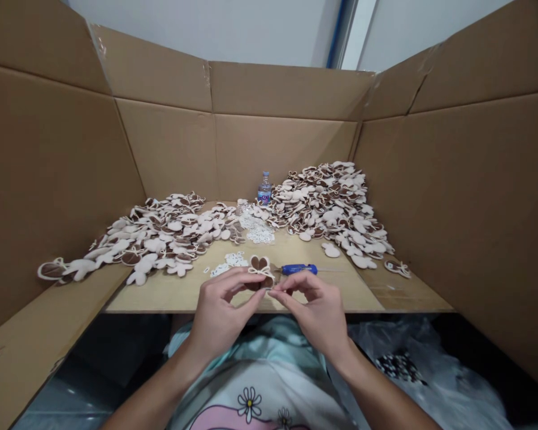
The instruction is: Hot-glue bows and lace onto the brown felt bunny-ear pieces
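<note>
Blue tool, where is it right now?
In the head view, the blue tool lies on the board, just right of the bow-tied piece and beyond the right hand.

My left hand (219, 313) and right hand (311, 316) are raised in front of me, fingers curled, each thumb pinched against its fingers, the two sets of fingertips (274, 295) almost meeting at center. My wrists (341, 352) bend inward. My bare left forearm (150, 400) and right forearm (381, 394) rise from the lower corners, converging.
</note>
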Demonstrator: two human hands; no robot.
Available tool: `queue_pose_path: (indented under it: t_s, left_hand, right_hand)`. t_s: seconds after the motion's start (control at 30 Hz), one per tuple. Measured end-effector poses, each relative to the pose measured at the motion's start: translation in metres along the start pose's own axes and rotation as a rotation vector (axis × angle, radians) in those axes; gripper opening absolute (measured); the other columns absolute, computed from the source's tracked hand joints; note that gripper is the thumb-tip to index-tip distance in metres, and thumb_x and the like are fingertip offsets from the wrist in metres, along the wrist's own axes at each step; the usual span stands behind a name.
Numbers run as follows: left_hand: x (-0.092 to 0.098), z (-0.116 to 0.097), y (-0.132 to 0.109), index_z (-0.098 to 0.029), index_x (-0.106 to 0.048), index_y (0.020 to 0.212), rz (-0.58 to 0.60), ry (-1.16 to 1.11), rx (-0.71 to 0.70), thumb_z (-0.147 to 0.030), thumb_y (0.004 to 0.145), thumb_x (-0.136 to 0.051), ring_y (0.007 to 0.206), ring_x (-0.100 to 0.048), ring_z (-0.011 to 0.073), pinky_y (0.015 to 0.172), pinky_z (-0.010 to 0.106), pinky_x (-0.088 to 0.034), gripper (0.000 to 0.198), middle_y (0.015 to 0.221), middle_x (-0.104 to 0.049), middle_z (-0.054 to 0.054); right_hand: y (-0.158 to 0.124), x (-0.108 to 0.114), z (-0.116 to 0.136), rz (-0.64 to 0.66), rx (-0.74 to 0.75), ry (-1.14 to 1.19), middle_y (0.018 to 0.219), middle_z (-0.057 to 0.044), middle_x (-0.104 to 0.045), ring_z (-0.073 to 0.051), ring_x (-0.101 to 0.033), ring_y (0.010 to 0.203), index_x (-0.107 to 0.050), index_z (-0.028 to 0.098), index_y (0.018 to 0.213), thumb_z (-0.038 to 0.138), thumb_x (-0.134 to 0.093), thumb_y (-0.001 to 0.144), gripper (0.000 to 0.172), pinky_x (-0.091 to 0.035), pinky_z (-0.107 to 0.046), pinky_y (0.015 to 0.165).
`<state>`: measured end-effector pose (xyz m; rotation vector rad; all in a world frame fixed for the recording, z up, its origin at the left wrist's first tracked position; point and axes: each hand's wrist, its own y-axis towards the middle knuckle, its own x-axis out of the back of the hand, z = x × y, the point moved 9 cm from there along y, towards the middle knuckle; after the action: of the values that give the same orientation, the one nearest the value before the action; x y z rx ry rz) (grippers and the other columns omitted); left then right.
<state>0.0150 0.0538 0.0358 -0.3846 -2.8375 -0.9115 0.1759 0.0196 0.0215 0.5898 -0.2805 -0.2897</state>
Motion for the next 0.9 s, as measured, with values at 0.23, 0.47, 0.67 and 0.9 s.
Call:
queue_pose_path:
  t_s: [0.23,0.47,0.67,0.9]
  left_hand:
    - [0.001,-0.001,0.0,-0.021,-0.076,0.088,-0.014,-0.01,-0.006,-0.016,0.079,-0.072,0.079,-0.068,0.0178,0.073,0.031,-0.06,0.011,0.087,-0.072,0.006]
    - [0.001,0.003,-0.002,-0.021,-0.076,0.084,-0.004,-0.039,0.063,-0.018,0.077,-0.073,0.079,-0.071,0.0178,0.073,0.029,-0.06,0.008,0.084,-0.075,0.005]
    - [0.002,0.012,0.0,-0.021,-0.075,0.079,0.01,-0.097,0.17,-0.021,0.074,-0.076,0.069,-0.071,0.017,0.063,0.025,-0.057,0.006,0.077,-0.076,0.003]
    - [0.002,0.017,0.002,-0.02,-0.076,0.079,0.028,-0.133,0.274,-0.023,0.072,-0.077,0.076,-0.071,0.0185,0.07,0.028,-0.057,0.008,0.081,-0.078,0.004]
  right_hand:
    - [-0.001,-0.001,-0.001,-0.001,-0.016,-0.005,0.072,-0.002,-0.072,-0.016,-0.066,0.066,-0.067,0.021,0.075,0.028,-0.076,0.078,0.012,-0.053,-0.029,0.063]
    - [0.002,0.001,-0.006,-0.012,-0.102,0.087,0.066,0.0,-0.065,-0.014,-0.061,0.062,-0.064,0.02,0.072,0.029,-0.079,0.073,0.017,-0.048,-0.026,0.058]
    - [0.004,-0.018,-0.021,0.145,-0.324,0.437,0.066,0.004,-0.06,-0.01,-0.057,0.06,-0.061,0.02,0.075,0.028,-0.084,0.065,0.026,-0.049,-0.022,0.058]
    - [0.009,-0.023,-0.025,0.324,-0.332,0.573,0.089,0.002,-0.062,-0.011,-0.06,0.077,-0.062,0.023,0.089,0.016,-0.091,0.054,0.046,-0.052,-0.022,0.067]
